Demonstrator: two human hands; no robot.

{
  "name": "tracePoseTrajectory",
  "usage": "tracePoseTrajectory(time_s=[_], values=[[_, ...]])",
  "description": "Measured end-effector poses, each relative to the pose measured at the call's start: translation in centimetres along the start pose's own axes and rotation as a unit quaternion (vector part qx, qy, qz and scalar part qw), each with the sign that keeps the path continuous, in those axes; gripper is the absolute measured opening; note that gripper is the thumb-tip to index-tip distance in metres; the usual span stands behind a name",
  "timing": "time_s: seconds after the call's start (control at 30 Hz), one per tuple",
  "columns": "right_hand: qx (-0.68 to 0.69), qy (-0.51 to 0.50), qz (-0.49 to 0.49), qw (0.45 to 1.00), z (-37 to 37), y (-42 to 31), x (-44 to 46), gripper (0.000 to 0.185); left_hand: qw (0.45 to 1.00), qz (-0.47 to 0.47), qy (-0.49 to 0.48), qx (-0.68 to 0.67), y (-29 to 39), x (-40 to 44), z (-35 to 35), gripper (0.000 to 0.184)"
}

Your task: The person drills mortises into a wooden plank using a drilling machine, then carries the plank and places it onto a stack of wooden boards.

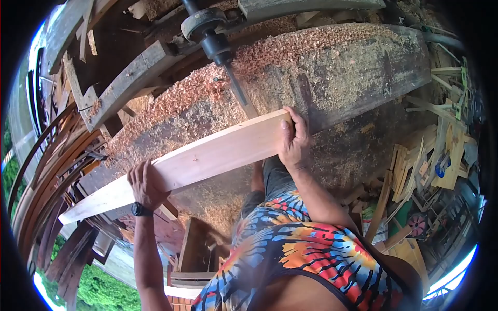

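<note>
A long, pale, flat wooden board (220, 149) slanted along the near side of a dark wooden worktable (327, 112). The right hand (295, 142) gripped one end; the left hand (147, 185), wearing a black wristwatch (140, 209), had its fingers closed over the upper edge. Beyond stood a grey metal drill bit (238, 89) amid reddish, curly wood shavings (197, 88).

The person wears a sleeveless top (321, 246) with a tie-dye pattern: bursts of red, orange and yellow, together with blue, white and black streaks which spread like rays. Its neckline has a dark edge. On the left wrist there is a black watch (139, 209). The lower garment (276, 179) is dark. The left hand (146, 185) and the right hand (294, 140) are both bare.
</note>
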State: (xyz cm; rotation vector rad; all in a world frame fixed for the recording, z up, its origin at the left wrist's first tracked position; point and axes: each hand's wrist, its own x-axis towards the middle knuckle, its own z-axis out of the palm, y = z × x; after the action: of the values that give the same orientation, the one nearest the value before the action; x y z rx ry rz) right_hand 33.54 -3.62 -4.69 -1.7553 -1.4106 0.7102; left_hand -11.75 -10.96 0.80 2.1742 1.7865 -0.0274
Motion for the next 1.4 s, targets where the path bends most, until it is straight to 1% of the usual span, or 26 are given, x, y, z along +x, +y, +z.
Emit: tracePoseTrajectory(time_s=[0.03, 0.07, 0.23, 0.47, 0.67, 0.87, 0.97, 1.07, 1.17, 1.27, 1.4], values=[[-0.006, -0.005, 0.003, 1.0, 0.4, -0.4, 0.1, 0.035, 1.0, 0.003, 0.011, -0.003, -0.5, 0.1, -0.1, 0.108], [-0.012, -0.011, 0.006, 1.0, 0.7, -0.9, 0.4, 0.035, 1.0, 0.001, 0.005, 0.002, -0.9, 0.1, -0.2, 0.111], [-0.023, -0.03, 0.029, 0.999, 1.4, -1.5, 0.8, 0.036, 1.0, -0.008, -0.005, 0.006, -2.2, -0.2, 0.0, 0.114], [-0.007, -0.035, 0.012, 0.999, 1.9, -1.2, 1.0, 0.036, 0.999, -0.022, -0.036, 0.009, -3.1, -0.3, -0.4, 0.119], [-0.031, -0.051, 0.031, 0.998, 2.0, -2.0, 1.3, 0.036, 0.999, -0.018, -0.034, 0.009, -3.4, -0.1, -0.7, 0.119], [-0.059, -0.041, -0.014, 0.997, 2.6, -1.7, 1.5, 0.035, 0.998, -0.033, -0.044, 0.008, -4.0, -0.3, -0.9, 0.118], [-0.055, -0.037, -0.013, 0.998, 3.0, -2.1, 1.5, 0.035, 0.999, -0.021, -0.033, 0.009, -4.5, -0.4, -0.8, 0.119], [-0.016, -0.033, 0.005, 0.999, 3.2, -2.4, 1.5, 0.035, 0.998, -0.035, -0.043, 0.015, -4.6, -0.4, -0.9, 0.118], [-0.058, -0.039, -0.011, 0.997, 3.2, -2.5, 1.7, 0.035, 0.999, -0.027, -0.035, 0.008, -4.5, -0.2, -1.0, 0.116], [-0.03, -0.035, -0.007, 0.999, 3.4, -2.6, 1.7, 0.034, 0.999, -0.028, -0.033, 0.007, -4.6, -0.2, -0.9, 0.114], [-0.03, -0.031, 0.002, 0.999, 3.6, -2.4, 1.7, 0.034, 0.999, -0.031, -0.037, 0.011, -4.8, -0.1, -0.9, 0.112]])
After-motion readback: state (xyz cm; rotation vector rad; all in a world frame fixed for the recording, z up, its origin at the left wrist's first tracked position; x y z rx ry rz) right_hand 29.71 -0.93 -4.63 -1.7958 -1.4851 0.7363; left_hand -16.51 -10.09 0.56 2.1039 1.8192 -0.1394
